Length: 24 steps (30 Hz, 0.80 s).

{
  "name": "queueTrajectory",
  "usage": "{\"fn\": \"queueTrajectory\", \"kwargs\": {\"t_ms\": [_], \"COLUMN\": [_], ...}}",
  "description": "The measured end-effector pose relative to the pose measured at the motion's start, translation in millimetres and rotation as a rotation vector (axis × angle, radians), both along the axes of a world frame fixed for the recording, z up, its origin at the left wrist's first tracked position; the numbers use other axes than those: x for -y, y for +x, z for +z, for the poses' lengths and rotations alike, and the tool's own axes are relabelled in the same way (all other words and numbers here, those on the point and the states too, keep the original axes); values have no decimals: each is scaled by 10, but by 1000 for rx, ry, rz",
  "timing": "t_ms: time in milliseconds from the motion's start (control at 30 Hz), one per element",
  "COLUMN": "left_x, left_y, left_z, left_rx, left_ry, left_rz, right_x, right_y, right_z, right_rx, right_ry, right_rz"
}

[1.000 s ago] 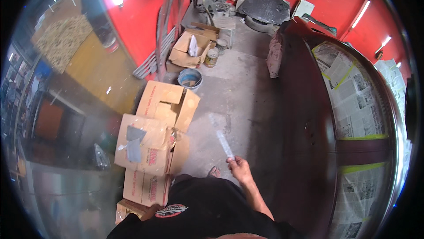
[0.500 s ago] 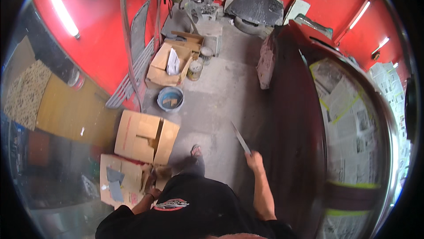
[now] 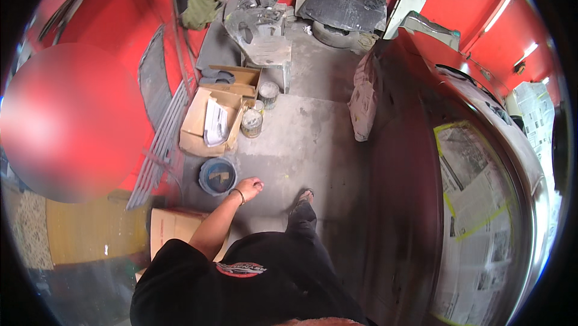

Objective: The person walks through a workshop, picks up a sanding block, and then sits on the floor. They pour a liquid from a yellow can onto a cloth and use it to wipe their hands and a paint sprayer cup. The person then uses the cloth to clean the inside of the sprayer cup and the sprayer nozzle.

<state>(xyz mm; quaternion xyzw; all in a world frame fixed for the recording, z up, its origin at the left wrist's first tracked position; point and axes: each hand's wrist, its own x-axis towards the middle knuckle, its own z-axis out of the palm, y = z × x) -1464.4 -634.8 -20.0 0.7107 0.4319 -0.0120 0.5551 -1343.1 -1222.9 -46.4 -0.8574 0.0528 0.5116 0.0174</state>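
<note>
My left hand (image 3: 250, 188), with a thin band at its wrist, reaches out ahead of my body. Its fingers are curled in, and nothing sticks out of them. Closest to it is a round blue-grey bucket (image 3: 205, 186), holding dark liquid and some tan pieces; whether hand and rim touch is hard to say. My right hand and forearm are out of sight. Below the hand a cardboard box (image 3: 171, 226) is partly hidden by my arm and black shirt.
An open carton (image 3: 191, 136) with papers and some used tins (image 3: 251, 124) stand ahead on the left. Grey slatted trim (image 3: 158, 151) leans at the red wall. To my right runs a dark red car (image 3: 403, 217), its windows papered over. A dark panel (image 3: 343, 0) rests at the back.
I have moved forward, so the bucket and cartons are nearer. My left hand has swung ahead. My right hand, which held a long thin flat blade-like tool, has left the view.
</note>
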Motion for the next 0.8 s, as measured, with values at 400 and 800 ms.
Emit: {"fn": "queueTrajectory", "kwargs": {"t_ms": [400, 800], "left_x": [-1053, -3101], "left_y": [1296, 4937], "left_z": [291, 2708], "left_rx": [154, 891], "left_ry": [53, -391], "left_rz": [39, -78], "right_x": [-4084, -7456], "right_y": [3444, 4798], "right_z": [711, 3341], "right_rx": [601, 598], "right_ry": [748, 1486], "right_rz": [198, 211]}}
